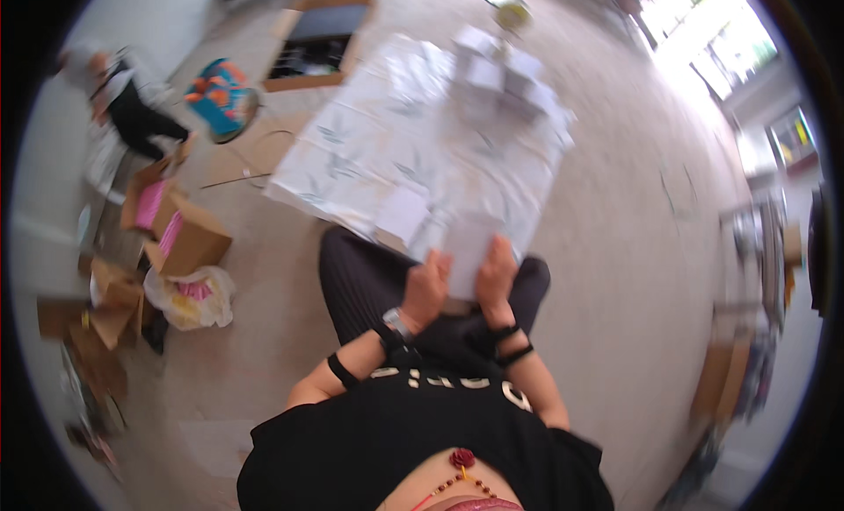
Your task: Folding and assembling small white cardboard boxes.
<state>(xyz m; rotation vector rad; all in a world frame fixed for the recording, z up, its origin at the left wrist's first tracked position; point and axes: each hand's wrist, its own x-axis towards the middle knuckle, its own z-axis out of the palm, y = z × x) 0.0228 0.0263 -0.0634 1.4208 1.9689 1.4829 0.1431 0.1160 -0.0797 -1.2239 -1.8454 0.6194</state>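
Close to the table's near edge, a white carton (468,251) is held upright between my two hands. My left hand (426,291) has its fingers curled at the carton's left edge. On the opposite edge, my right hand (497,272) grips with bent fingers. Just left of it a second white box (403,214) lies on the table (352,159), which has a white leaf-patterned cover. Blur hides the carton's finer details.
White boxes (501,80) are piled at the table's far right. Beyond the far left stands an open brown carton (303,82), with a blue container of orange items (218,98) nearby. Opened cardboard boxes (198,238) and a person (132,106) are at left. Shelving (760,247) lines the right.
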